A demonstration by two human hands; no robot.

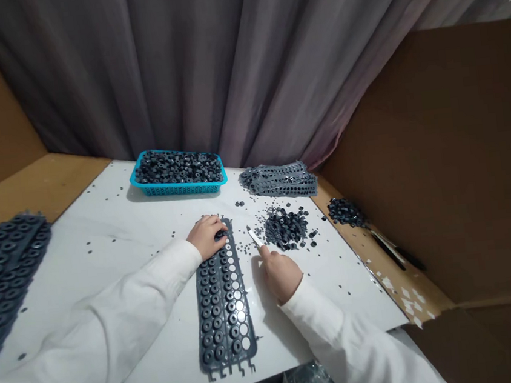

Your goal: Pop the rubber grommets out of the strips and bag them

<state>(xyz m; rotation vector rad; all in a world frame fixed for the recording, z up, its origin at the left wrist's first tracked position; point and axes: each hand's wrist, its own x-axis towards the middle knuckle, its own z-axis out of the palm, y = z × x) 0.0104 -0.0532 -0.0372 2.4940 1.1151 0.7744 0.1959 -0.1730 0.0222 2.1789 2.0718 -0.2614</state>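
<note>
A dark grey moulded sheet (218,317) with rows of raised rings lies lengthwise in front of me. Its right-hand row is a line of open holes with the white surface showing through. At the sheet's far end, my left hand (206,236) rests with curled fingers around a small dark rubber ring (220,235). Just right of the sheet, my right hand (282,273) grips a thin white-handled tool (255,237), a small knife by its look. Its dark tip points away from me, apart from the sheet. A pile of loose dark pieces (285,228) lies beyond that hand.
A blue basket (182,189) full of dark rings stands at the back. Stacked punched sheets (279,180) lie to its right, more ringed sheets (8,272) at left. Another dark pile (345,212) and a black-handled tool (387,249) are near the right cardboard wall (453,164).
</note>
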